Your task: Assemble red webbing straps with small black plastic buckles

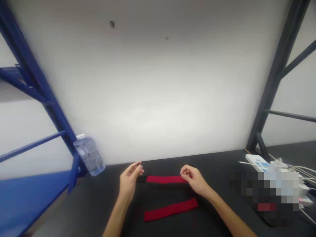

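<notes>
A red strap (pixel 164 179) with a black end piece (pixel 142 178) stretches left to right between my two hands over the dark tabletop. My right hand (pixel 194 177) is closed, thumb and fingers pinching the strap's right end. Beside the black end piece, my left hand (pixel 130 177) has its fingers bent, and a small gap shows between the fingertips; nothing is visible in them. Nearer to me lies a second red strap (pixel 171 209), slightly slanted, with neither hand on it. Dark material around the straps blends into the tabletop, so its outline cannot be made out.
A clear plastic bottle (pixel 90 154) with a white cap leans by the blue metal frame (pixel 55 110) on the left. White cables (pixel 302 169) and a white power strip (pixel 256 161) crowd the right side, near a dark post (pixel 269 89). Behind the black table (pixel 222 164) rises a white wall.
</notes>
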### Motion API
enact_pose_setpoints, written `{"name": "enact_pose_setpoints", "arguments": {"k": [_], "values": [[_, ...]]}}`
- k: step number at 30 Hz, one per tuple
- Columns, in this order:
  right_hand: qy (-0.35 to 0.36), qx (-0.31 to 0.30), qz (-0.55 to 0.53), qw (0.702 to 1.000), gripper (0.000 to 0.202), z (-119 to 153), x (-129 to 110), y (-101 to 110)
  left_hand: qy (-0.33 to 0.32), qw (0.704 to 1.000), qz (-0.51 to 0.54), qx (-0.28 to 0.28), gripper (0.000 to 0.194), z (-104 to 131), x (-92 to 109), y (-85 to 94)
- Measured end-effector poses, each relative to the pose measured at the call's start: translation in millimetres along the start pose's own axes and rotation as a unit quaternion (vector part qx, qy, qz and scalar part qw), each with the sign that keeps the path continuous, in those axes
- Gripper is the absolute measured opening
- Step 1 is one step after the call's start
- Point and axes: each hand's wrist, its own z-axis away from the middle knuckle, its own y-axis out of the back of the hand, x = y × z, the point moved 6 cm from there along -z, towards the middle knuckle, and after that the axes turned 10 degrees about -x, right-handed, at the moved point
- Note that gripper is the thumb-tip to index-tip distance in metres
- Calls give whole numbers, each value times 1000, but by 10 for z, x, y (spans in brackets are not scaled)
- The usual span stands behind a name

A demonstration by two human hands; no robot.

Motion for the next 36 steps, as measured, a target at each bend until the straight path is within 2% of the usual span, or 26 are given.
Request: {"name": "enact_pose_setpoints", "arguments": {"k": [2,3,6,8,13,18,22,28,36], "values": [[-7,-22,21,1000,4,3,14,-59,-3,993,-114,30,49,-26,-35,146],[-11,-32,31,999,4,6,20,-89,-11,981,-192,25,48,-36,-49,181],[-13,-53,47,997,6,18,18,-150,-67,919,-385,-54,39,-42,-123,123],[-13,-56,54,997,6,26,8,-161,-95,887,-439,-105,35,-27,-207,23],[-19,-79,63,995,7,37,16,-189,-90,852,-487,-171,34,-13,-414,-277],[-13,-87,78,993,10,39,3,-215,-109,816,-542,-171,32,-16,-455,-487],[-11,-87,76,993,10,46,-40,-195,-105,796,-572,-170,31,-20,-472,-476],[-10,-84,78,993,10,49,-42,-174,-61,799,-564,-201,32,-10,-533,-410],[-11,-84,86,993,9,43,-13,-189,-27,795,-571,-203,39,-3,-526,-385]]}}
